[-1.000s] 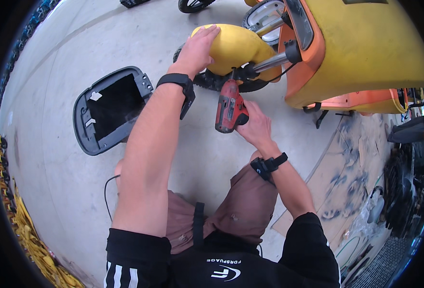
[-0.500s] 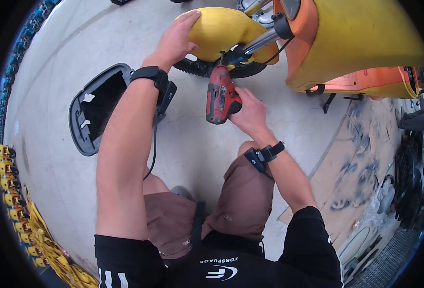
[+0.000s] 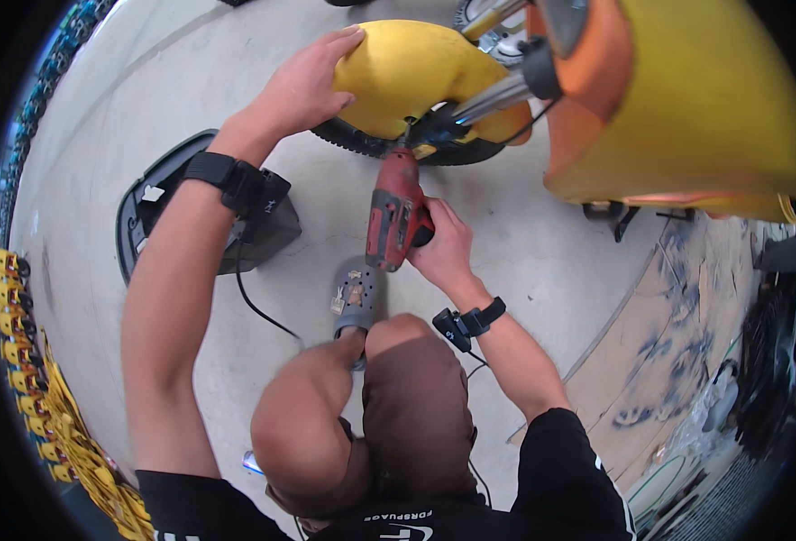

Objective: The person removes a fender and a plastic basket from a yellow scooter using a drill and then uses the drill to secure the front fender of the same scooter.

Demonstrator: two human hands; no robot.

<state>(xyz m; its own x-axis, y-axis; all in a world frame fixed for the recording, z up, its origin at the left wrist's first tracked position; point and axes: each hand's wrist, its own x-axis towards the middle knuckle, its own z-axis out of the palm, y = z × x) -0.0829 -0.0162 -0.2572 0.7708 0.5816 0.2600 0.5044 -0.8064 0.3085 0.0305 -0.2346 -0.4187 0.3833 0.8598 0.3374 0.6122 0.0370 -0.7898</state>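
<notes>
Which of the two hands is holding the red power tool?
The right hand: it grips the red power tool by its handle, whereas the left hand touches the yellow fender.

The person's bare left arm (image 3: 171, 316) reaches from the near left toward the far side, slightly bent. The left wrist (image 3: 247, 140) angles to the right, and the left grip (image 3: 301, 90), a bare hand, is laid open, fingers (image 3: 342, 41) stretched out rightward and thumb (image 3: 341, 100) held apart. The bare right forearm (image 3: 520, 356) slants from the near right, leftward and away. The right grip (image 3: 443, 243), also a bare hand, sits nearer than the left, curled closed in a hold.
</notes>
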